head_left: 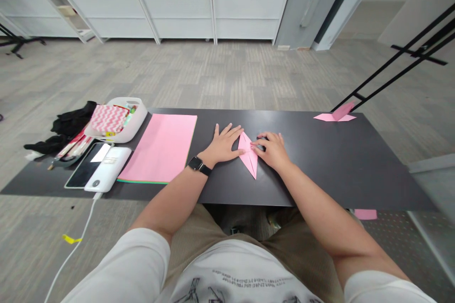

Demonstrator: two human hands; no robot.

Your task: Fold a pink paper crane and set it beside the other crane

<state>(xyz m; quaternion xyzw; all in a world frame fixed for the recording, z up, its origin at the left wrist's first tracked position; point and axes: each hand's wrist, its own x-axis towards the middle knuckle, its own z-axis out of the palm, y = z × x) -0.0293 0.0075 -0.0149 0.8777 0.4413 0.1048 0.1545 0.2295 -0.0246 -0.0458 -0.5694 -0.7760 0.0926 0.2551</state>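
A piece of pink origami paper (250,157), folded into a narrow diamond with a crease down its middle, lies on the dark table in front of me. My left hand (224,146) rests flat at its left side, fingers spread, with the thumb touching the paper's left edge. At the right edge, my right hand (272,149) has thumb and forefinger closed on the paper, while its other fingers curl above the table. The fingertips cover part of that edge.
Left of my hands lies a stack of coloured paper (159,147), pink on top. Beyond it are a white power bank (108,169) on a cable, a phone (83,170), a white basket (137,120) and black cloth (73,120). A folded pink paper piece (336,116) sits far right.
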